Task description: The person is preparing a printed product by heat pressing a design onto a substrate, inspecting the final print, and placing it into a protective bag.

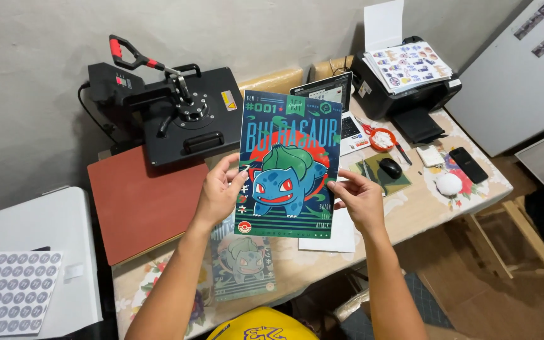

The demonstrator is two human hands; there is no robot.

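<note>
Held up above the table, glossy rectangular blue-green cartoon-creature poster (289, 165), pinched at its side edges by left hand (220, 189) and right hand (361, 198). Beneath, duller matching print (242, 259) flat on floral tablecloth (410, 211). Beyond, matte red slab (141, 198), black metal heat press (181, 113), black printer (404, 85) bearing sticker sheets.

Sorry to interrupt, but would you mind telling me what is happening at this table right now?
A person holds a colourful cartoon-creature print up over the table, the left hand gripping its left edge and the right hand its right edge. A paler print of the same creature lies on the table below. Behind stands a black heat press, swung open, with a laptop and printer to the right.
</note>
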